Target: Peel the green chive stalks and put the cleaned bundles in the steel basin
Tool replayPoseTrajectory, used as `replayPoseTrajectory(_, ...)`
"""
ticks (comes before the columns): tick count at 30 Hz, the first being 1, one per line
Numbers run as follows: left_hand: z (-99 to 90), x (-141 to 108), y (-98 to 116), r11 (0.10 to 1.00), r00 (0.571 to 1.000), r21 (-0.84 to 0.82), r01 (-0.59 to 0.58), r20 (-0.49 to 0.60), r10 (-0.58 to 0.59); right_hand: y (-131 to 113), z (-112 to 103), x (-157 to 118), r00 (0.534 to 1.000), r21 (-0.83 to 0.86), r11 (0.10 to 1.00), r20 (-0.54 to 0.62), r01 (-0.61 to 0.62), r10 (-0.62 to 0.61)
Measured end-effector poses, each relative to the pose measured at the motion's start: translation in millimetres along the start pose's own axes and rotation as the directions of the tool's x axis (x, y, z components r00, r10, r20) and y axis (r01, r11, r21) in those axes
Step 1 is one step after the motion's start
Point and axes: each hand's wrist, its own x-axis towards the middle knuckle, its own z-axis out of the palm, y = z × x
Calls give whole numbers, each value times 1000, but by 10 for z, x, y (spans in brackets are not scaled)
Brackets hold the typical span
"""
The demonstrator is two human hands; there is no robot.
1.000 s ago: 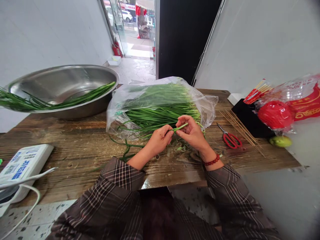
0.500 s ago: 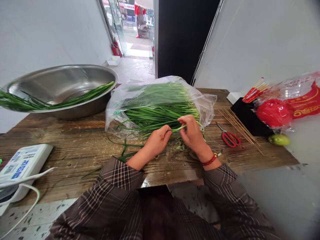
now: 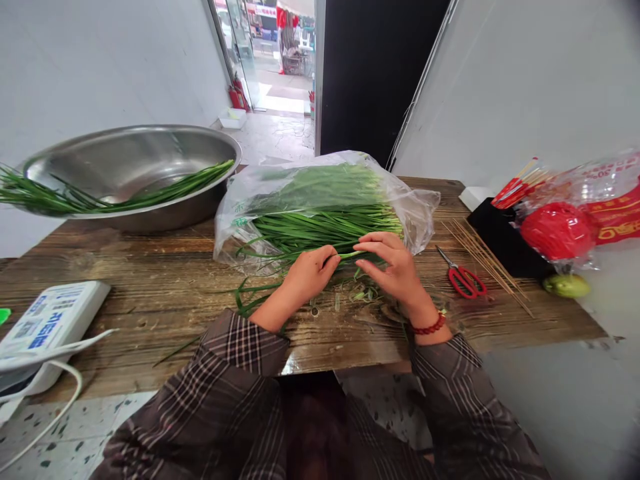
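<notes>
Green stalk (image 3: pixel 349 255): it is held at the near side of the plastic bag (image 3: pixel 423 215).
Left hand (image 3: pixel 311 272): thumb and finger are clamped on this stalk.
Right hand (image 3: pixel 393 268): its fingers are apart, near the pale tip of the stalk.
Steel basin (image 3: pixel 195 215): stands left of the bag, holding green leaves (image 3: pixel 200 179).
Scissors (image 3: pixel 453 273): lie right of the bag, on the bench (image 3: pixel 165 293).

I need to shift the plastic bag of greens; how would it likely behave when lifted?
The bag would probably sag, since it looks thin, loose and crumpled. The greens may slide out, as many lie uncovered on the near side.
</notes>
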Motion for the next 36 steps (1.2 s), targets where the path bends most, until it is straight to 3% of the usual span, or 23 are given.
replayPoseTrajectory(5, -16, 19, 54, 997, 998, -72, -32, 45, 35, 84, 64, -33, 998, -153, 988, 52, -29, 37)
replayPoseTrajectory(9, -11, -4, 71, 997, 998, -47, -60, 18, 61, 76, 95, -30, 994, 23, 994, 5, -108, 108)
replayPoseTrajectory(12, 20, -51, 76, 994, 997, 78, -73, -16, 75, 40, 133, -21, 974, 210, 953, -17, -217, 225)
replayPoseTrajectory(16, 64, -114, 94, 941, 990, 313, -127, -16, 139, 50, 202, -23, 909, 384, 838, 8, -388, 417)
replayPoseTrajectory(18, 70, -128, 96, 919, 987, 366, -146, -14, 162, 91, 210, -28, 861, 466, 772, -41, -433, 507)
replayPoseTrajectory(21, 50, -117, 87, 935, 989, 338, -111, -55, 138, 153, 145, -38, 771, 586, 707, -207, -395, 602)
replayPoseTrajectory(23, 19, -92, 82, 967, 989, 246, -65, -114, 95, 158, 65, -45, 752, 586, 729, -285, -354, 595)
replayPoseTrajectory(24, -1, -76, 81, 982, 986, 186, -40, -149, 68, 146, 28, -48, 771, 545, 763, -296, -348, 564)
replayPoseTrajectory(26, -48, -41, 86, 997, 975, 70, 13, -222, 3, 100, -20, -48, 863, 393, 859, -243, -329, 442)
replayPoseTrajectory(28, -100, -12, 95, 998, 957, -20, 57, -284, -61, 48, -16, -40, 964, 230, 945, -75, -233, 256)
replayPoseTrajectory(29, -125, -3, 98, 996, 947, -57, 73, -310, -87, 27, 2, -35, 986, 175, 971, 40, -165, 161)
replayPoseTrajectory(32, -184, 3, 96, 984, 922, -159, 78, -365, -132, -7, 71, -26, 960, 124, 992, 280, -15, -20)
replayPoseTrajectory(34, -202, -4, 86, 970, 917, -233, 65, -369, -150, -9, 94, -28, 965, 114, 993, 260, 9, -38)
replayPoseTrajectory(36, -206, -8, 73, 956, 923, -290, 45, -355, -151, 0, 87, -31, 988, 77, 997, 152, 8, -20)
